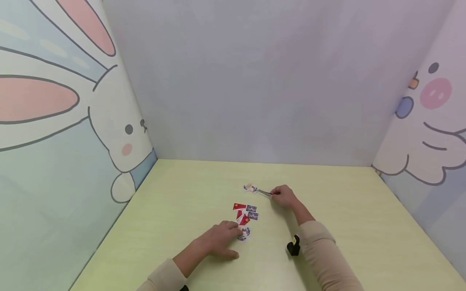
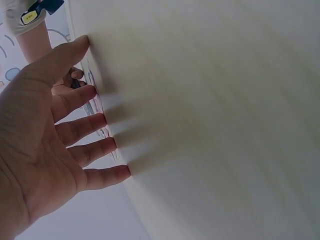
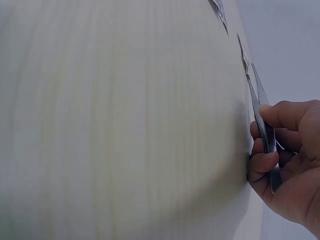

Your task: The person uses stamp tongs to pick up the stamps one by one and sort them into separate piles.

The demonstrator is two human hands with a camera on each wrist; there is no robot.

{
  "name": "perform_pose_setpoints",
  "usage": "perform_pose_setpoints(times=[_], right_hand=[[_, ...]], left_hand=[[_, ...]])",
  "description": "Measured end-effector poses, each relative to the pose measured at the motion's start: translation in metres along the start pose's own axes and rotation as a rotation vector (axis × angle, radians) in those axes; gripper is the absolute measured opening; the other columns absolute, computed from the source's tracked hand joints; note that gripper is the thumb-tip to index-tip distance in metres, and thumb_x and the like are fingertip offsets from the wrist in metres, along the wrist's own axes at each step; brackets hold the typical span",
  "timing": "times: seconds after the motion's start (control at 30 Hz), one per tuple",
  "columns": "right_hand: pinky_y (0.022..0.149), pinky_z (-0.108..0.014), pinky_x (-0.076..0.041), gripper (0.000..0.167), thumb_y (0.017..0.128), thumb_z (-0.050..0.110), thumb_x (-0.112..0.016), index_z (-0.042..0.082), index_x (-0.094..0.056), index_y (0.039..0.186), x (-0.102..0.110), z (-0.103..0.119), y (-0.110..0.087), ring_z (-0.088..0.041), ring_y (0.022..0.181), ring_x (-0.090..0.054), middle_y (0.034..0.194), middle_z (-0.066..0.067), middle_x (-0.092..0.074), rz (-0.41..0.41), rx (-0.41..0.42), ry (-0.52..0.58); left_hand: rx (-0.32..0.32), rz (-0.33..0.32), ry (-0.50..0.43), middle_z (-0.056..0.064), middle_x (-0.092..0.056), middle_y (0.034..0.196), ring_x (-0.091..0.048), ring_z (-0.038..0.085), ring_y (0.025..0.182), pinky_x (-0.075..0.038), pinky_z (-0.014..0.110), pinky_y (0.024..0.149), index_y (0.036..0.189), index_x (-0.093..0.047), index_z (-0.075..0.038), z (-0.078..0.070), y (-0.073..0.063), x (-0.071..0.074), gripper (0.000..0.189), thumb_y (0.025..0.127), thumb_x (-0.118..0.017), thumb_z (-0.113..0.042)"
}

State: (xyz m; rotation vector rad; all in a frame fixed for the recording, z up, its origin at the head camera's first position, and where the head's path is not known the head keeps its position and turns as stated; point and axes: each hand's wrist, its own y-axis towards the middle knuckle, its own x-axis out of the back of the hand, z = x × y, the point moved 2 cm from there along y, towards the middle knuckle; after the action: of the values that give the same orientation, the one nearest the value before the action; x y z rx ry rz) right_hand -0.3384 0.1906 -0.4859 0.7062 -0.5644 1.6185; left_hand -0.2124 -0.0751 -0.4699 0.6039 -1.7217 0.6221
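My right hand (image 1: 284, 196) pinches a pair of metal tweezers (image 3: 270, 140) between thumb and fingers, low over the table. In the right wrist view the tweezers' two tips stand apart. In the head view they point left and meet the edge of a small white paper cut-out (image 1: 250, 187) with orange and purple print. Nearer to me, my left hand (image 1: 219, 238) rests with spread fingers on the table, its fingertips at another purple-and-white cut-out (image 1: 244, 233). Just beyond lie several red paper pieces (image 1: 239, 206) and purple picture pieces (image 1: 253, 216), partly overlapping.
The pale yellow table (image 1: 346, 210) is bounded by a plain grey back wall (image 1: 255, 81). Side panels carry a cartoon rabbit (image 1: 113, 121) on the left and a cartoon pig (image 1: 435, 93) on the right. A black wrist device (image 1: 294, 245) sits beside the right sleeve.
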Motion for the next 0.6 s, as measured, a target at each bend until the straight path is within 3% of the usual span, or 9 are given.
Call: perform_pose_setpoints(times=[0.23, 0.6], right_hand=[[0.062, -0.03, -0.043, 0.013, 0.081, 0.002, -0.06, -0.003, -0.068, 0.089, 0.004, -0.001, -0.003, -0.017, 0.068, -0.051, 0.077, -0.004, -0.06, 0.031, 0.004, -0.027], [0.06, -0.029, -0.041, 0.009, 0.078, 0.0, -0.061, -0.001, -0.068, 0.084, 0.012, 0.005, -0.021, -0.014, 0.064, -0.048, 0.073, -0.001, -0.058, 0.033, 0.12, -0.059]], left_hand=[[0.001, -0.002, 0.001, 0.001, -0.05, 0.131, -0.044, 0.024, 0.121, -0.042, 0.041, 0.092, 0.126, -0.057, -0.019, 0.001, 0.0, -0.002, 0.058, 0.077, -0.069, -0.049], [0.011, 0.014, -0.019, -0.003, -0.05, 0.13, -0.044, 0.022, 0.12, -0.042, 0.041, 0.092, 0.126, -0.056, -0.025, 0.001, 0.001, -0.001, 0.057, 0.077, -0.069, -0.05]])
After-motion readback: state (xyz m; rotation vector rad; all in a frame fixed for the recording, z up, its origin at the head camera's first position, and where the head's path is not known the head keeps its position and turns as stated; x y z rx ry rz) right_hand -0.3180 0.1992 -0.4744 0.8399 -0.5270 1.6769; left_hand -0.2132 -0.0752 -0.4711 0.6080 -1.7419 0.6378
